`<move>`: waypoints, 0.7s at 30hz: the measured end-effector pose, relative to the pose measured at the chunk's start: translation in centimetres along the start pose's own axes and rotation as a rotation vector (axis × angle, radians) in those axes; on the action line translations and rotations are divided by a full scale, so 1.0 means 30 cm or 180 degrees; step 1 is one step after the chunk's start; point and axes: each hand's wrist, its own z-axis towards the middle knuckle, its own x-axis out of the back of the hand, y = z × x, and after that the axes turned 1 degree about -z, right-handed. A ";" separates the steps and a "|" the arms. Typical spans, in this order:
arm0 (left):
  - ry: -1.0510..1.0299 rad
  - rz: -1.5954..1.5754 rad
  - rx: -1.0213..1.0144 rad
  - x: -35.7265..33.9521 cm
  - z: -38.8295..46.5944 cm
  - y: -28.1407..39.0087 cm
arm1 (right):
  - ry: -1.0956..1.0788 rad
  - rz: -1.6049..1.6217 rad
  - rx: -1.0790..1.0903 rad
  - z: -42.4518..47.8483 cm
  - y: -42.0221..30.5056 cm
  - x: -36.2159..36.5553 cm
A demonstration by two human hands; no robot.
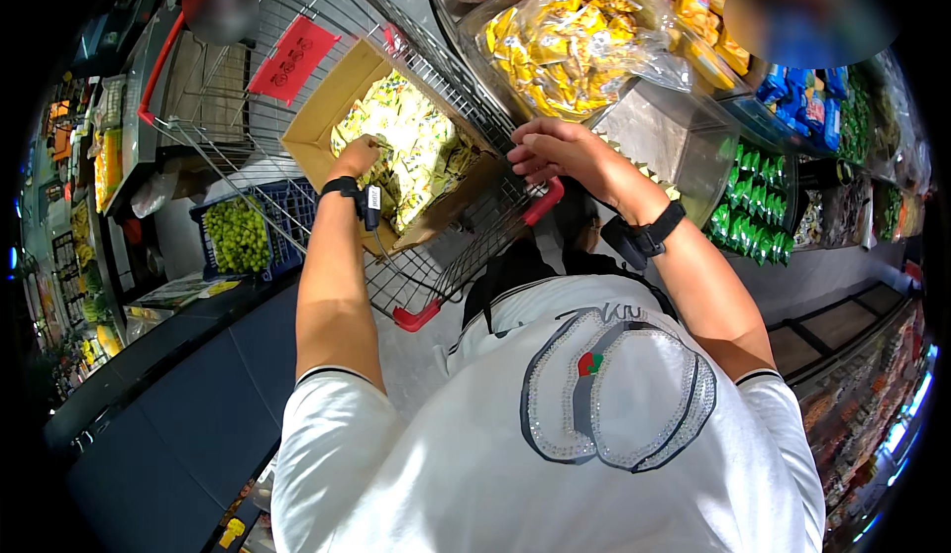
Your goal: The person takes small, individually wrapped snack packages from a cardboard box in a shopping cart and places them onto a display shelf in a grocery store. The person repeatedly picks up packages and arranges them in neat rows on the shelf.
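Note:
A cardboard box [315, 133] of small pale yellow-green wrapped packets [405, 133] sits inside a wire shopping cart [475, 252]. My left hand [360, 156] reaches over the box's near left side, its fingertips at the packets. Whether they pinch one is hard to see. My right hand [557, 150] is raised between the cart and a clear display bin [650, 118]. Its fingers are loosely bent and slightly apart, with nothing visible in them. A few pale packets [645, 170] show along the bin's near side, partly hidden by my right forearm.
Yellow snack packs [565, 48] in a plastic bag fill the adjoining bin. Green packets [754, 204] and blue packets [806, 107] lie to the right. A blue crate [290, 215] of green grapes [236, 234] stands left of the cart, by a dark counter [193, 375].

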 end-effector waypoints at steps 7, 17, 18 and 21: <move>-0.0819 0.1416 -0.0065 -0.196 0.060 -0.007 | 0.0089 0.0117 -0.0122 0.155 0.068 -0.091; -0.1244 0.1791 -0.0048 -0.219 0.086 -0.013 | 0.0121 0.0287 -0.0356 0.197 0.113 -0.114; -0.1395 0.1952 -0.0061 -0.215 0.094 -0.021 | 0.0094 0.0271 -0.0379 0.199 0.113 -0.117; -0.0786 0.1816 -0.0354 -0.222 0.079 -0.063 | 0.0073 0.0296 -0.0420 0.200 0.109 -0.126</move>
